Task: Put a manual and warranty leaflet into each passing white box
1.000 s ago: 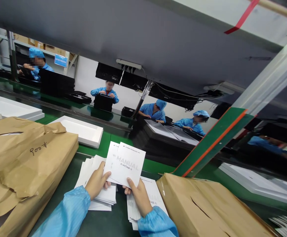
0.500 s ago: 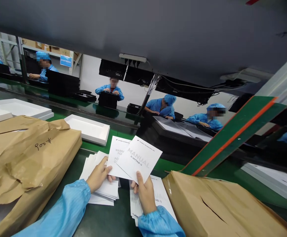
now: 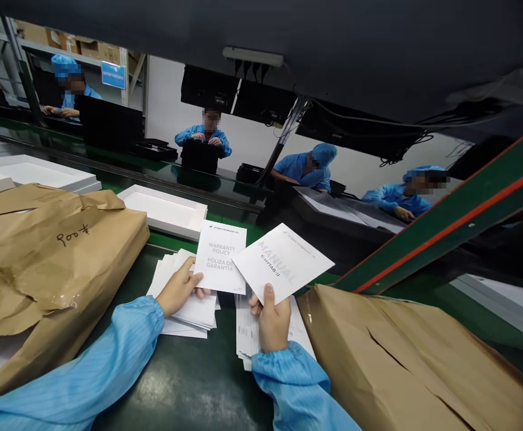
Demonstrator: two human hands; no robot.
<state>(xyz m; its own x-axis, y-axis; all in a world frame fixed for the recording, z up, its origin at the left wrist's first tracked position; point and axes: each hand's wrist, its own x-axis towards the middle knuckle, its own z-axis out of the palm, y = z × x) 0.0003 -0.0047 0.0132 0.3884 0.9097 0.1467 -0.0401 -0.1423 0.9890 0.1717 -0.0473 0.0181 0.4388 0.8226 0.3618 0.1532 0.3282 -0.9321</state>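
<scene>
My left hand [image 3: 181, 288] pinches a white warranty policy leaflet [image 3: 220, 257] by its lower left edge, printed side toward me. In my right hand [image 3: 271, 317] a white manual [image 3: 283, 263] is gripped at its bottom corner and tilted to the right, its near corner at the leaflet's right edge. Under my left hand lies a fanned stack of white leaflets [image 3: 189, 323]. A stack of manuals [image 3: 300, 335] sits beneath my right hand, partly covered by the hand and sleeve.
Brown paper packages stand at left [image 3: 99, 251] and right [image 3: 378, 353]. White box trays [image 3: 165, 209] lie beyond the left package. A green post with an orange stripe [image 3: 445, 215] slants up at right. Several co-workers in blue sit across the line; a power strip [image 3: 252, 57] hangs overhead.
The manual has moved right, away from the warranty leaflet it overlapped, so the leaflet's print now shows fully. The view has shifted slightly.
</scene>
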